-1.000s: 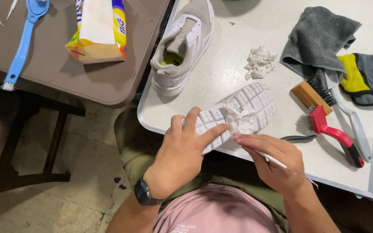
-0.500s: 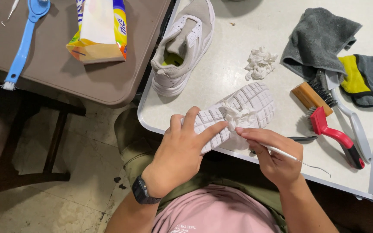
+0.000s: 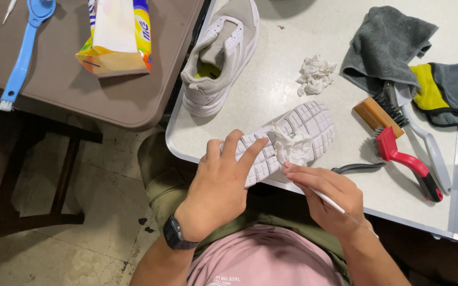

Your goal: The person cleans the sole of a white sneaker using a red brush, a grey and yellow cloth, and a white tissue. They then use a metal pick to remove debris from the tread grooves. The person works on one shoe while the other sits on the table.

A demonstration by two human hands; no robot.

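Since the earlier frame, right hand (image 3: 329, 198) is being drawn nearer, fingers pinched on thin white pick (image 3: 340, 209). Upturned shoe (image 3: 292, 137) at table's near edge (image 3: 398, 212) is being gripped by left hand (image 3: 221, 193), fingers spread over sole. Likely light and stiff-soled; best gripped at midsole.

We are losing the heel end of the upturned shoe (image 3: 298, 135) under the left hand (image 3: 221, 190), so its upper is not showing. The right hand (image 3: 327, 198) is covering the front of a thin white stick (image 3: 345, 212); we cannot tell what its tip is touching. The frame's top edge is cutting off the blue brush (image 3: 22, 58) at upper left, the tissue pack (image 3: 115, 37) and the toe of the upright shoe (image 3: 221, 55). The forearms are running out at the bottom.
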